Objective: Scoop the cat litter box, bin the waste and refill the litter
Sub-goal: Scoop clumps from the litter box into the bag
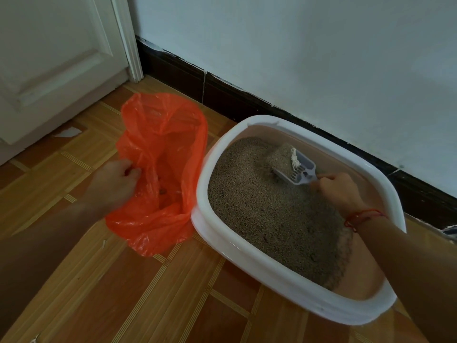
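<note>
Litter (267,206) fills the scoop (294,169) my right hand (336,189) grips; my left hand (116,181) pinches the orange bag (163,149).

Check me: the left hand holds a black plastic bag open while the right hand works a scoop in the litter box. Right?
Not quite. The head view shows the bag is orange, not black. Otherwise yes: the left hand grips its edge while the right hand works the scoop in the litter box.
</note>
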Motion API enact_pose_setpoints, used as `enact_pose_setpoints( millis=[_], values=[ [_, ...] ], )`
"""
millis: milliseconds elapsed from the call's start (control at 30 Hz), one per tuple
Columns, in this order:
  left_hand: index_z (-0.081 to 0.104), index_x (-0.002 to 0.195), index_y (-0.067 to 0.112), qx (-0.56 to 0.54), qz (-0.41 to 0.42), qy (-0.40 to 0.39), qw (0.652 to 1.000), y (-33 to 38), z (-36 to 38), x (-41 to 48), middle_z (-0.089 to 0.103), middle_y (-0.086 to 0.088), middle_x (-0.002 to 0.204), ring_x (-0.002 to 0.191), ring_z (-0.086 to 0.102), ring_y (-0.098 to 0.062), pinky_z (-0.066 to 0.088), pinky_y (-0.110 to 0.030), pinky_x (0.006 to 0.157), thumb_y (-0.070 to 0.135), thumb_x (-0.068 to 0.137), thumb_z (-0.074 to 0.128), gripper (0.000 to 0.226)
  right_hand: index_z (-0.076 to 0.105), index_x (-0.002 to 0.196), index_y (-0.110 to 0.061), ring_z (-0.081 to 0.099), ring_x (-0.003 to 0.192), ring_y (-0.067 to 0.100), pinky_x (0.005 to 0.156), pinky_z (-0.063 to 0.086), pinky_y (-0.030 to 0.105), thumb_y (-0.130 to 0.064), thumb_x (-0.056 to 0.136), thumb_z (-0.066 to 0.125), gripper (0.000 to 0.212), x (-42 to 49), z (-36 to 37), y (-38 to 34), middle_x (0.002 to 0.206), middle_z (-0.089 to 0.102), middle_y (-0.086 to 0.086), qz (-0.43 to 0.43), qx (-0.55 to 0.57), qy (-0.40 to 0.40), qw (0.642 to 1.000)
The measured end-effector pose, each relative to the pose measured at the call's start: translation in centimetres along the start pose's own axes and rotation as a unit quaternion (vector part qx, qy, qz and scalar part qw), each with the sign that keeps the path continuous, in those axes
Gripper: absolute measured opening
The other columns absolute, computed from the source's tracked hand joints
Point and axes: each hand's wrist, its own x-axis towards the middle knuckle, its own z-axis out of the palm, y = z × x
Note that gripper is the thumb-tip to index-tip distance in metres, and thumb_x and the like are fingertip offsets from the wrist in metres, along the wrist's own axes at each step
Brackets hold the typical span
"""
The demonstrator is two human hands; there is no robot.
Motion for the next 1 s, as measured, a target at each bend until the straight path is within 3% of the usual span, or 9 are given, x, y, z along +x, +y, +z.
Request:
enact_pose_setpoints(
  millis=[133, 300, 467, 800, 1000],
  values=[
    [0.059, 0.083, 0.007, -0.009, 0.003, 0.001, 1.0, 0.2, -0.5, -0.3, 0.06, -0.011, 0.08, 0.068, 0.054, -0.023, 0.037, -0.031, 0.056, 0.021, 0.102, 0.045, 0.028, 0.069, 0.119, -0.019, 0.055, 0.073, 0.012, 0.06, 0.048, 0.025, -0.025, 0.094, 0.057, 0.028, -0.4, -0.1, -0.5, 0.085, 0.064, -0.004, -0.008, 0.021, -0.006, 1.0],
    [0.061, 0.087, 0.007, -0.013, -0.004, -0.002, 1.0, 0.2, -0.9, -0.4, 0.061, -0.012, 0.081, 0.07, 0.056, -0.024, 0.038, -0.03, 0.056, 0.022, 0.102, 0.044, 0.027, 0.069, 0.118, -0.024, 0.053, 0.075, 0.018, 0.076, 0.055, 0.038, -0.027, 0.094, 0.058, 0.026, -0.9, 0.0, -1.1, 0.091, 0.069, 0.007, -0.018, 0.02, -0.016, 1.0],
    [0.062, 0.092, 0.008, -0.02, -0.008, -0.007, 1.0, 0.3, -1.1, -0.5, 0.064, -0.014, 0.087, 0.077, 0.06, -0.029, 0.044, -0.033, 0.06, 0.024, 0.102, 0.044, 0.026, 0.069, 0.118, -0.021, 0.052, 0.072, 0.017, 0.06, 0.046, 0.026, -0.028, 0.093, 0.06, 0.028, -1.2, 0.1, -1.6, 0.08, 0.065, 0.0, -0.027, 0.029, -0.013, 0.999],
    [0.063, 0.098, 0.01, -0.041, -0.008, -0.019, 0.999, 0.8, -1.5, -1.0, 0.066, -0.015, 0.092, 0.085, 0.064, -0.034, 0.053, -0.044, 0.074, 0.025, 0.103, 0.043, 0.026, 0.071, 0.115, -0.021, 0.052, 0.068, 0.015, 0.059, 0.044, 0.025, -0.035, 0.091, 0.062, 0.029, -1.6, 0.5, -2.1, 0.078, 0.064, 0.0, -0.018, 0.028, -0.019, 0.999],
    [0.062, 0.093, 0.009, -0.041, -0.007, -0.011, 0.999, 0.9, -1.5, -0.8, 0.065, -0.017, 0.089, 0.078, 0.063, -0.032, 0.047, -0.034, 0.061, 0.023, 0.103, 0.044, 0.025, 0.07, 0.116, -0.021, 0.051, 0.071, 0.017, 0.065, 0.046, 0.028, -0.038, 0.09, 0.064, 0.032, -1.8, 0.4, -2.5, 0.078, 0.065, 0.002, -0.017, 0.025, -0.024, 0.999]
  ],
)
